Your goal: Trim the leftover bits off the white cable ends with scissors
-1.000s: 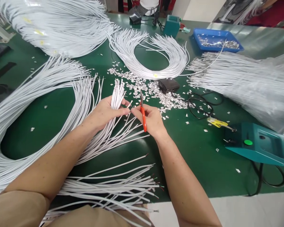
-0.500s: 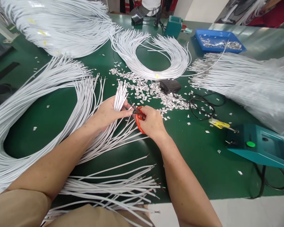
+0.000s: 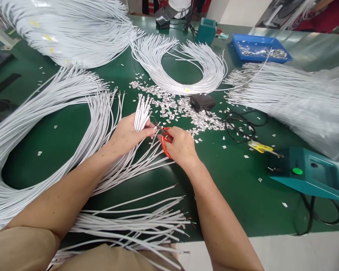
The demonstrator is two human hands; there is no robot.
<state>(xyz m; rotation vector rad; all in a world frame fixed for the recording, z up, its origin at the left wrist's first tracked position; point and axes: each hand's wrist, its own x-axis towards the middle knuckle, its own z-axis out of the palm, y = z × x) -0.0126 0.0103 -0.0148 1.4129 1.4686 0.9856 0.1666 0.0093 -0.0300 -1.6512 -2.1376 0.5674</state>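
Note:
A bunch of white cables [image 3: 142, 113] stands up out of my left hand [image 3: 129, 134], whose fingers are wrapped round it. Between that hand's thumb and fingertips one cable end pokes out toward the right. My right hand [image 3: 183, 146] grips red-handled pliers or cutters [image 3: 165, 146], their dark jaws at that cable end. Whether the jaws touch the wire is too small to tell. Below the hands, loose white cables [image 3: 141, 222] with stripped tips lie across the table edge. Beyond my hands small silvery metal pieces [image 3: 172, 105] are scattered.
Large cable bundles lie at the left [image 3: 5, 169], the back [image 3: 175, 84] and the right [image 3: 288, 90]. A blue tray [image 3: 261, 59] holds more metal pieces. A black box [image 3: 202, 102] sits among the scatter. At right stands a teal device [image 3: 307, 173] with yellow-handled clippers [image 3: 260, 146] beside it.
The whole view has shifted very slightly. Both hands keep nearly the same pose, with the tool still at the cable end.

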